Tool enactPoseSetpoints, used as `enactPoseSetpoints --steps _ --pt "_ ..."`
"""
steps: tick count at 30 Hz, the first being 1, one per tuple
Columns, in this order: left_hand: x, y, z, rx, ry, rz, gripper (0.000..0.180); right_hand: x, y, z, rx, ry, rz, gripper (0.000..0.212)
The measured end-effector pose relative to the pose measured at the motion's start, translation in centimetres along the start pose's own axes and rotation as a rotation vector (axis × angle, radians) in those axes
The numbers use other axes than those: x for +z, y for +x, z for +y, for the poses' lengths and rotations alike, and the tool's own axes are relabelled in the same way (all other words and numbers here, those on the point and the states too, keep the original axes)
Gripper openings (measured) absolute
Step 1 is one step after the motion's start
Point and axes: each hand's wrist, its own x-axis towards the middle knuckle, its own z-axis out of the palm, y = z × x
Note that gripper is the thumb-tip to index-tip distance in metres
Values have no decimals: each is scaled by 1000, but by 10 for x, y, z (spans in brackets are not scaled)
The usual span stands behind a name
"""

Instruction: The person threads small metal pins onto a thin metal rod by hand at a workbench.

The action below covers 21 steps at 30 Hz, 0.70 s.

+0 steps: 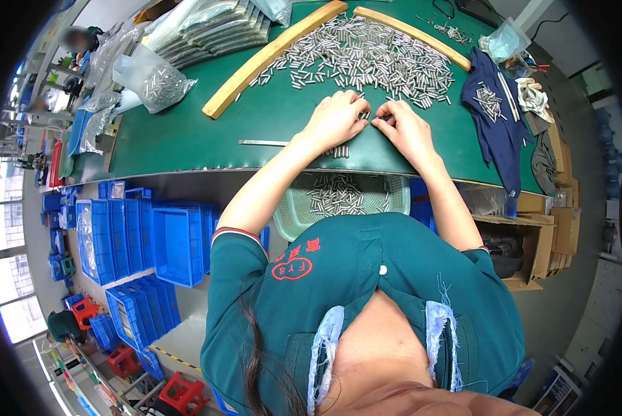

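Green shirt (408, 253), hands (334, 121) close together, heaped metal pins (366, 59) just beyond them

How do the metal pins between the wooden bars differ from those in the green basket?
Table pins spread across the tabletop between wooden bars; basket pins lie inside the green basket, lower down. Table pins look far more numerous than the visible basket pins. Both are short, silvery cylinders.

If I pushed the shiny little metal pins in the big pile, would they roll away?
The metal pins would probably roll, since they look like small cylinders. Their shiny surface may feel slippery. The wooden strips beside them could stop some.
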Motion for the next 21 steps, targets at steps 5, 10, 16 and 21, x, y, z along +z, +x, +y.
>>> enactPoseSetpoints --steps 5,10,16,21 --pt "-4 -1 1 -43 -7 -18 28 5 -1 0 -1 32 71 25" --pt "-4 -7 -3 -39 -22 6 28 4 -7 -2 -74 -35 66 30" --pt "-7 -10 -10 -62 -32 -26 20 9 1 -3 -83 -95 -14 37" --pt "-6 -13 -15 -18 -35 6 14 10 7 -14 -136 -120 -25 29"
